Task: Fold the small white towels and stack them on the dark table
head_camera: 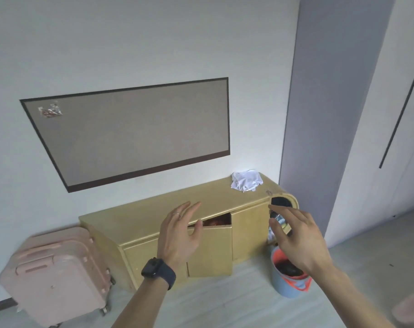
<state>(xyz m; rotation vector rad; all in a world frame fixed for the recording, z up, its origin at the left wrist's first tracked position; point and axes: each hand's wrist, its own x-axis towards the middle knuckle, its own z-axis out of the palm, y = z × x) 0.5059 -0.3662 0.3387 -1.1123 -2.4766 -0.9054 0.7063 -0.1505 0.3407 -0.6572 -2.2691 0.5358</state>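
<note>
On the far right end of the yellow wooden cabinet (158, 215), the white towels (246, 180) lie in one crumpled heap, unfolded. The left hand (180, 233) and right hand (296, 237) hover with fingers spread, empty, well apart from the heap. Judged step: reach and collect. Recommended: gather the whole heap with both hands, no corner trailing. The dark bench is not in view.
</note>
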